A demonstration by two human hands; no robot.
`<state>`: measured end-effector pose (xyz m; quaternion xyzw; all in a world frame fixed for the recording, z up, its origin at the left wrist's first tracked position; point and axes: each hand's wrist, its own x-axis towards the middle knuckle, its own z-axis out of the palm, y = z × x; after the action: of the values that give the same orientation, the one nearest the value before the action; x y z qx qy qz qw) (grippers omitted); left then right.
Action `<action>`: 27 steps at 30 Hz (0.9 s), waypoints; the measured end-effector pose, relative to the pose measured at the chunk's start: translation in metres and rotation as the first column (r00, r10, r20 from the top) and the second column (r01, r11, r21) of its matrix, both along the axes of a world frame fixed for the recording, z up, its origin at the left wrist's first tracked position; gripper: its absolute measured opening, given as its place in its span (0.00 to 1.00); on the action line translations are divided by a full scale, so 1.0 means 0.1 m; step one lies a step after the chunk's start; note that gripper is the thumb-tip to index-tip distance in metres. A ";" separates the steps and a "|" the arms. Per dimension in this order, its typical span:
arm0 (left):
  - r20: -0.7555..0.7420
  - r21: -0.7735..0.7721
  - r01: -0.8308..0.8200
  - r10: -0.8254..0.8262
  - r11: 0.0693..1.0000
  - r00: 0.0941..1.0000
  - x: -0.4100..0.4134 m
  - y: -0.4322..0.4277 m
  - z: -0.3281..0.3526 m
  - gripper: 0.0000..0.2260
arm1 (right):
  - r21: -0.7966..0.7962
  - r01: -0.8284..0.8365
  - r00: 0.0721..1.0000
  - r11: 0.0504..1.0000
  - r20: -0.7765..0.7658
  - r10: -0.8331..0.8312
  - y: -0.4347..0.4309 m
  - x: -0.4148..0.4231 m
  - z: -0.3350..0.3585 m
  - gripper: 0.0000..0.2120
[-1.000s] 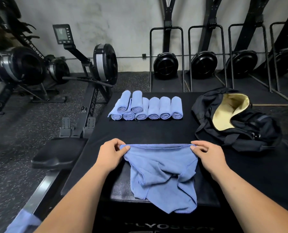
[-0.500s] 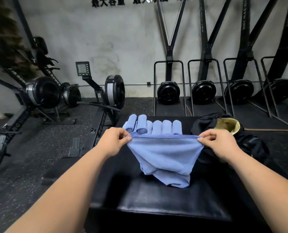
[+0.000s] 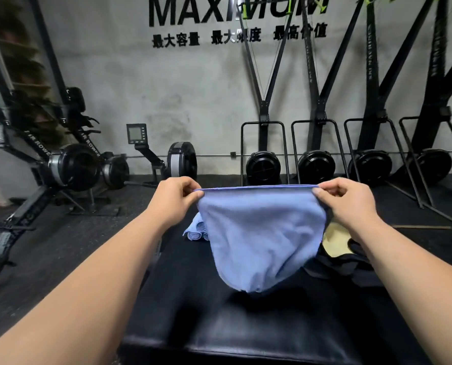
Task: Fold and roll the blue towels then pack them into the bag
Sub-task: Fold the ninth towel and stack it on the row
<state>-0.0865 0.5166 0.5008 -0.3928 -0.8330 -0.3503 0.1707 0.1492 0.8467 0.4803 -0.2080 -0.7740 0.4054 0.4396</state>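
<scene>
Holding the towel (image 3: 261, 238) up by its top edge, we pinch one corner in the left hand (image 3: 173, 198) and the other in the right hand (image 3: 343, 200), fingers closed tight on the hem so it stretches straight between them. It hangs clear above the bench (image 3: 219, 325), its lower end bunched to a point, which lets the cloth drop open and flat enough, we judge, to lay down for folding. Behind it, a few rolls (image 3: 195, 230) peek out at the left, lying side by side on the bench, ready for packing. At the right, the bag (image 3: 335, 246) lies open with its pale lining showing, near the towel, so finished rolls can go in without a long reach.
</scene>
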 end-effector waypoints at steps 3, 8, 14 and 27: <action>0.040 0.015 0.022 -0.023 1.000 0.999 0.01 -0.01 0.05 0.05 | -0.030 -0.011 1.000 0.999 -0.017 0.010 0.00 0.04 0.08 0.03; 0.158 0.090 0.087 -0.100 0.992 0.982 0.05 -0.03 0.10 0.03 | -0.011 0.101 0.994 0.995 0.035 -0.100 0.05 0.06 0.12 0.05; 0.190 0.157 0.057 -0.087 0.986 0.978 0.13 0.04 0.13 0.05 | 0.015 0.132 0.989 0.991 0.066 -0.132 -0.02 0.04 0.14 0.04; 0.201 0.127 -0.124 0.096 0.984 0.975 0.11 0.00 0.12 0.05 | -0.100 -0.009 0.999 0.995 0.039 0.013 -0.07 0.06 0.11 0.05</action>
<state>-0.0754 0.5168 0.5132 -0.2970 -0.8397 -0.4341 0.1349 0.1548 0.8395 0.4910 -0.2334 -0.7624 0.4418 0.4111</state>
